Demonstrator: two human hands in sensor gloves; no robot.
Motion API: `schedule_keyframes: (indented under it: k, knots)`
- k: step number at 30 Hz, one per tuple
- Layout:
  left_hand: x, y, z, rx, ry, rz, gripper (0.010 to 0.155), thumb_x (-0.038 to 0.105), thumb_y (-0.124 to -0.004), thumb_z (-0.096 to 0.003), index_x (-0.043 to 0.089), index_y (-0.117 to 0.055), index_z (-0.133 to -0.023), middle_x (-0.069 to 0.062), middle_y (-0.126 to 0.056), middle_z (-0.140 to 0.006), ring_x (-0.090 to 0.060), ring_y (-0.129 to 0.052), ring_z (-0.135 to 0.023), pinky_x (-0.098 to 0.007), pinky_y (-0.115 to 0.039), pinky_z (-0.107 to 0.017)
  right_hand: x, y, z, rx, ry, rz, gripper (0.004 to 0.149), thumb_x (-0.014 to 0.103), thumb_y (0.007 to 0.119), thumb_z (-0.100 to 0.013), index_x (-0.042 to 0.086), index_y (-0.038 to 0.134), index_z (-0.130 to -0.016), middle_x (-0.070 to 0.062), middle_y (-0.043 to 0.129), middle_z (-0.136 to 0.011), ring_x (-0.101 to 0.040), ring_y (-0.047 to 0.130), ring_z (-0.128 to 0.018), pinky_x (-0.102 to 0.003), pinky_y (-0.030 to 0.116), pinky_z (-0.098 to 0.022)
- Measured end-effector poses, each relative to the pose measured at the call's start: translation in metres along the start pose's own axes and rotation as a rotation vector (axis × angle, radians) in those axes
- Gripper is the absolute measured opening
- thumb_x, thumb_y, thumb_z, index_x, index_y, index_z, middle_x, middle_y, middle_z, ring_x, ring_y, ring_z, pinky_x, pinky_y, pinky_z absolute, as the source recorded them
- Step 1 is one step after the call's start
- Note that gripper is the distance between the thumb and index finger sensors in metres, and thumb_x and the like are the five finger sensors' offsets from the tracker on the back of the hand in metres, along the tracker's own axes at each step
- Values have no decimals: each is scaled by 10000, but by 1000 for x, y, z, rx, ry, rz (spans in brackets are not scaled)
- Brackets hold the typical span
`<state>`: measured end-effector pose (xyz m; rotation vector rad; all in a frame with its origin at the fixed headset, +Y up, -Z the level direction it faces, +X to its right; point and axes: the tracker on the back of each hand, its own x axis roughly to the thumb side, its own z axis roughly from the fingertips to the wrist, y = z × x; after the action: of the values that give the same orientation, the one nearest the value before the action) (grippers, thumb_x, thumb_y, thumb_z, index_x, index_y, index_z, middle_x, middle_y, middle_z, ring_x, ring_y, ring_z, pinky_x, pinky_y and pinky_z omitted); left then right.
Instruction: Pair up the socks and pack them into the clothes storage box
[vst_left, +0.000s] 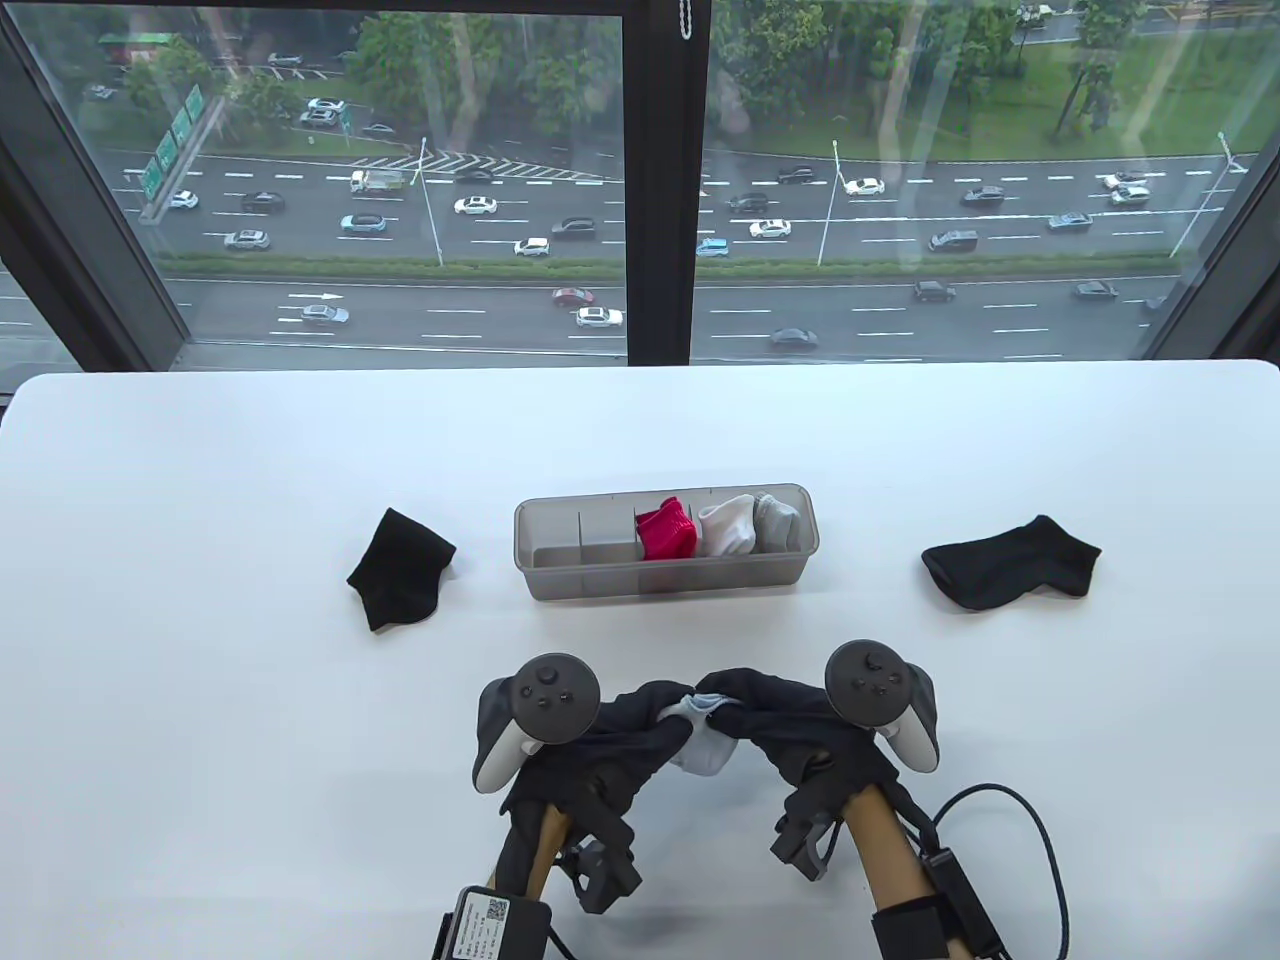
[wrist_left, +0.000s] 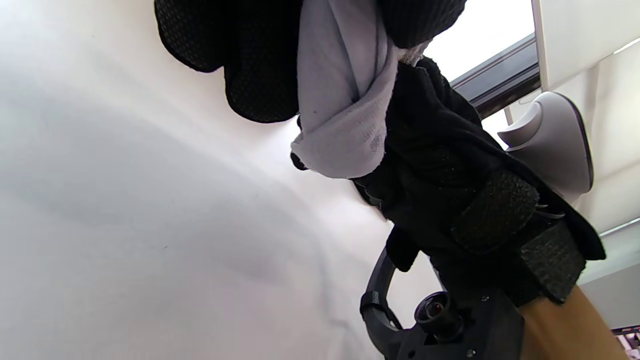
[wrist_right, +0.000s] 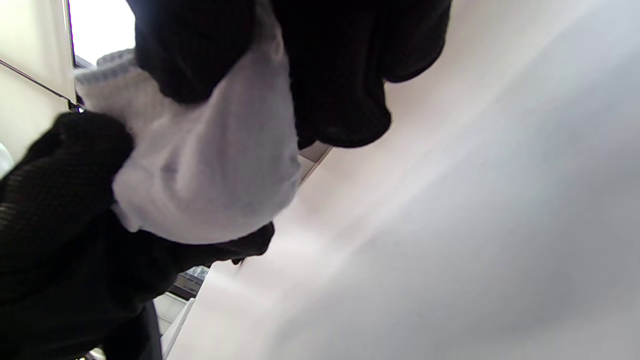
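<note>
Both sets of fingers are curled round one pale bundle (vst_left: 700, 735) — a light grey-white sock, or a pair already laid together; the folds hide which. The left hand (vst_left: 625, 735) grips it from the left and the right hand (vst_left: 790, 725) from the right, fingertips meeting over the ribbed cuff at the top. In the wrist views the cloth bulges out between the dark gloved fingers, held up off the table (vst_left: 200, 560), with the toe end hanging below.

The step in hand looks like rolling or folding this pale pair into a compact bundle, near the table's front edge and just short of the box (vst_left: 560, 585).

The box lies straight ahead. Its right-hand compartments hold a red pair (vst_left: 667, 530), a white pair (vst_left: 727, 527) and a grey pair (vst_left: 775, 520); the two left compartments look empty.

Two black socks wait flat on the table — one (vst_left: 400, 570) left of the box, the other (vst_left: 1010, 565) well off to the right — not yet paired.

The next move probably calls for finishing the tuck so the bundle holds, then carrying it forward and pressing it into the free slot beside the red pair. It should go in snugly, since loose cloth may spring open over the divider. After that, the black ones need bringing together.
</note>
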<state>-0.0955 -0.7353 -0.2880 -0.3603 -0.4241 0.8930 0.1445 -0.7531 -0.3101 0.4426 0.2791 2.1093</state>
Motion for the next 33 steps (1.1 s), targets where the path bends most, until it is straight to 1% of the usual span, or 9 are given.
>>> schedule_keyframes:
  k: [3,5,7,8,10,13,16,27,33]
  knots:
    - [4,-2,1,-43,-9,-13,593,392,-684,-561,218,-577,-1118,-112,-776,-1092,-320,-870,-961,-531,-645,-789,-2,-5,3,6,17,-13,435,362,781,-504,256,780,-926,-93,939,-834,-262,943,-708,-496,660,-747]
    - [10,-1,3,66,4,-84,564,384,-693,-556,230,-633,-1095,-113,-849,-1040,-309,-939,-887,-516,-690,-760,3,-10,7,5,28,-4,460,383,777,-521,239,763,-957,-119,910,-903,-323,891,-810,-527,588,-781]
    - [20,2,9,238,47,-237,559,406,-698,-546,215,-680,-1071,-101,-912,-986,-300,-972,-847,-517,-705,-742,12,-21,15,-126,77,126,497,432,700,-558,245,707,-1018,-144,759,-1082,-372,695,-1015,-564,436,-830]
    - [25,5,13,332,72,-321,563,415,-697,-543,214,-683,-1069,-97,-921,-979,-299,-970,-850,-522,-704,-741,15,-29,21,-247,104,264,540,440,684,-560,243,650,-1061,-146,648,-1162,-381,565,-1085,-563,380,-841]
    - [31,14,18,508,86,-422,575,437,-694,-539,226,-672,-1073,-87,-945,-956,-297,-982,-829,-525,-708,-738,15,-36,28,-318,180,489,640,488,627,-561,255,475,-1138,-125,421,-1254,-363,315,-1150,-575,249,-846]
    - [37,33,14,687,153,-465,587,452,-691,-540,278,-604,-1093,-65,-924,-975,-288,-954,-858,-524,-682,-760,7,-44,32,-263,345,778,712,541,549,-568,264,267,-1161,-92,145,-1276,-330,61,-1137,-561,105,-829]
    - [43,52,-7,764,263,-448,607,464,-695,-538,285,-550,-1100,-61,-926,-967,-280,-946,-867,-513,-674,-771,-2,-41,29,-207,437,743,749,559,530,-568,253,181,-1155,-86,19,-1250,-321,-77,-1086,-546,28,-810]
    - [19,76,-95,785,582,-678,563,493,-711,-521,323,-603,-1047,7,-910,-993,-250,-876,-960,-506,-624,-813,4,-33,25,-177,420,717,768,568,550,-564,256,163,-1150,-77,-24,-1235,-314,-114,-1069,-534,6,-806]
    - [-10,69,-108,601,651,-713,560,521,-605,-534,330,-717,-1048,32,-606,-1222,-317,-500,-1177,-563,-432,-871,7,-31,24,-170,392,725,773,569,550,-564,262,136,-1141,-70,-34,-1232,-309,-117,-1069,-528,3,-807]
